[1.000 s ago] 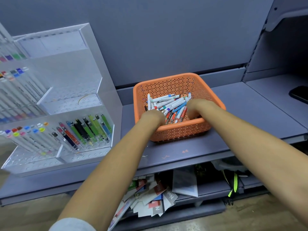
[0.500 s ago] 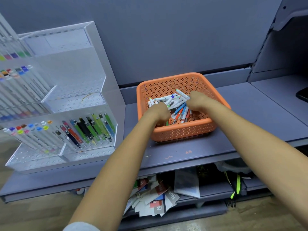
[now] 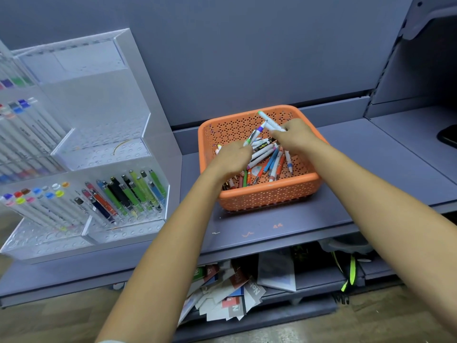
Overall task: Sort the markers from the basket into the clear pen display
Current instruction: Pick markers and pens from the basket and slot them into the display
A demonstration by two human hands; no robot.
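Observation:
An orange perforated basket (image 3: 269, 194) sits on the grey shelf and holds several mixed pens and markers (image 3: 268, 160). Both hands are inside it. My right hand (image 3: 295, 136) is closed around white markers (image 3: 268, 120) whose ends stick up toward the basket's back wall. My left hand (image 3: 233, 157) grips a marker with a purple band and green tip (image 3: 254, 133), slanting up to the right. The clear pen display (image 3: 111, 154) stands at the left, with rows of markers and pens in its lower tiers.
A dark phone-like object (image 3: 448, 137) lies at the far right of the shelf. Below the shelf lies a heap of papers and booklets (image 3: 230, 290) and a bag with neon straps (image 3: 351, 268). The grey back panel (image 3: 247, 50) rises behind the basket.
Both hands have risen from the bottom of the basket, each lifting markers out of the pile. The camera has moved closer and tilted slightly.

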